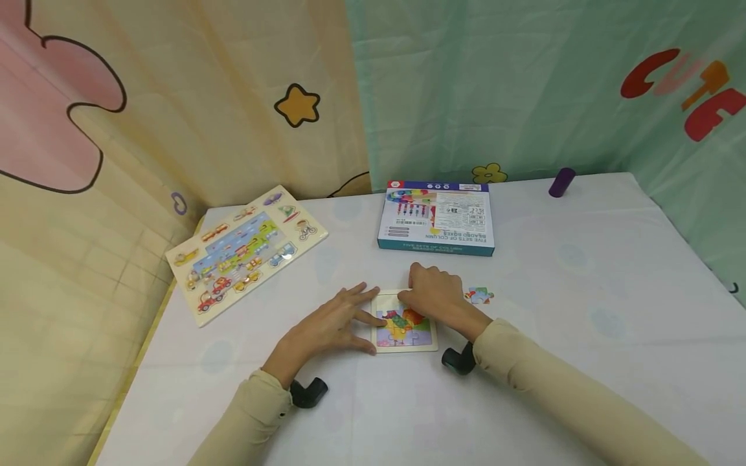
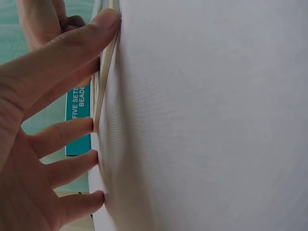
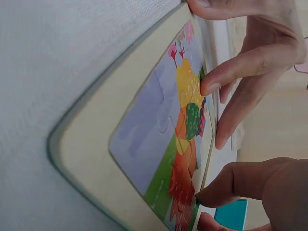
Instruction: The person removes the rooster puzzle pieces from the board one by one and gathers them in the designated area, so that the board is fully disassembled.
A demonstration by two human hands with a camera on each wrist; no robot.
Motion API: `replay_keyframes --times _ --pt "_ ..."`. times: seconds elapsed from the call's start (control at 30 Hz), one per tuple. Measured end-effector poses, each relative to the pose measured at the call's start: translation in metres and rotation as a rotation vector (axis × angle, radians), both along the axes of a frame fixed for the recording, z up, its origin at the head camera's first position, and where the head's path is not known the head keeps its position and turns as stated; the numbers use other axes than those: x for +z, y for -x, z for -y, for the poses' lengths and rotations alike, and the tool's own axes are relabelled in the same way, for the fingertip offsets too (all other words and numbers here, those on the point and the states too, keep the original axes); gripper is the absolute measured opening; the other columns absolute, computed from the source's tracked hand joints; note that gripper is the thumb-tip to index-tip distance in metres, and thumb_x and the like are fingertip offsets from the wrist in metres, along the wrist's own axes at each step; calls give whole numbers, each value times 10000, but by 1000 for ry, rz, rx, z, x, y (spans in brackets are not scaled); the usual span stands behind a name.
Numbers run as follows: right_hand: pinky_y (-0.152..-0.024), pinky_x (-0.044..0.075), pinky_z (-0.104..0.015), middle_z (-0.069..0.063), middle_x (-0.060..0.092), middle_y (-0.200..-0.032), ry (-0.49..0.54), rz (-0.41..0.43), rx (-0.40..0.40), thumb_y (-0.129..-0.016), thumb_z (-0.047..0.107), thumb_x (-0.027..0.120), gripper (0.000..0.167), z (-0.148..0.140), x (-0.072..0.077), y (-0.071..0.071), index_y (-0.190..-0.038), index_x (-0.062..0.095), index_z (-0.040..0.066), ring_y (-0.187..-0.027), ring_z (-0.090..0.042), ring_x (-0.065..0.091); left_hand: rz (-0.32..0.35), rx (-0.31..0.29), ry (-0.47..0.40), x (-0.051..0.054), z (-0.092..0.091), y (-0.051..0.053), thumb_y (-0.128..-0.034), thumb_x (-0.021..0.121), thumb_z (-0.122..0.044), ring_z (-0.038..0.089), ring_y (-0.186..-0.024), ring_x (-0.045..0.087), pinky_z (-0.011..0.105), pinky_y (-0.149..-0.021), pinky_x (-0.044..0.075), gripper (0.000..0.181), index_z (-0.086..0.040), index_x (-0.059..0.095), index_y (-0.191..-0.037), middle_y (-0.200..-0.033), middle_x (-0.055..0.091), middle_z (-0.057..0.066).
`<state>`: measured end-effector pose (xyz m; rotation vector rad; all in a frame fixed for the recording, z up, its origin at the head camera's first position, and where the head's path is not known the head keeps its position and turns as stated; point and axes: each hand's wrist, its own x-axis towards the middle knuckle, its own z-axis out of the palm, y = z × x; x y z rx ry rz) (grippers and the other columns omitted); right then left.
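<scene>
On our white table (image 1: 384,414), a wooden board (image 1: 241,241) slants at left and a box (image 1: 436,220) lies beyond. Our left hand (image 1: 329,327), fingers spread, touches the framed puzzle (image 1: 402,333), nearly square, one side facing us. Our curled right hand (image 1: 437,294) hides its far right corner; we cannot tell if it pinches anything. Loose pieces (image 1: 480,296) lie just right.

puzzle board (image 1: 406,350): near-square tray, pale cream rim, rounded corners; lies face up on the table. interlocked pieces (image 1: 401,335) fill the recess from three o'clock through six to nine, seams visible. printed artwork: yellow and green figure at centre, orange-red area at two o'clock, pink flowers at seven o'clock, lilac ground at six o'clock. bare base shows at eleven o'clock. loose section (image 1: 480,296): pale blue with green and red-orange parts; lies apart, between two and three o'clock from the board.
</scene>
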<state>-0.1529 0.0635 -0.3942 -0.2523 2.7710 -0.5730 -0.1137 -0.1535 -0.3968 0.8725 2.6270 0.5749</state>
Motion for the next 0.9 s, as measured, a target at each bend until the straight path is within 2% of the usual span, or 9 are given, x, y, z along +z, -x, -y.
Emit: replay_keyframes --times 0.2,0.33,0.5,0.6,0.77,0.9 --pt "-524 424 -302 -53 567 -664 -31 29 3 -879 350 647 304 2 0 2 -924 582 56 -565 -200 562 -5 -10 -8 0 0 0 -696 870 -418 317 -1473 223 537 -1134 278 502 -240 755 -1151 -1536 405 75" --pt "-516 423 -299 -53 572 -662 -12 37 10 -889 357 635 309 0 1 3 -931 596 54 -558 -195 564 -11 -15 -7 -1 0 0 -697 870 -414 322 -1473 221 533 -1146 254 497 -235 757 -1147 -1529 413 86" --pt "-507 417 -279 -36 574 -676 73 38 29 -888 333 633 264 -7 2 3 -957 605 80 -576 -178 554 -16 -8 -7 0 1 0 -693 875 -406 325 -1471 226 530 -1143 259 496 -228 759 -1142 -1528 415 85" --pt "-519 422 -274 -34 574 -742 128 -3 67 -874 289 636 195 -13 -1 3 -904 636 97 -641 -176 544 -21 -8 -9 0 1 -1 -691 878 -402 330 -1466 237 531 -1134 281 496 -224 761 -1139 -1529 414 86" --pt "-630 466 -292 -40 570 -892 189 -86 132 -837 238 667 122 -21 -4 5 -847 673 117 -783 -190 522 -32 -9 -3 -1 1 -1 -690 876 -413 326 -1464 244 533 -1130 289 502 -223 760 -1141 -1530 413 81" --pt "-632 461 -298 -10 595 -829 256 -77 173 -863 229 674 98 -28 -1 3 -881 674 132 -751 -180 531 -41 -11 -5 -1 0 0 -689 875 -419 321 -1465 244 529 -1133 282 504 -227 760 -1141 -1529 415 79"
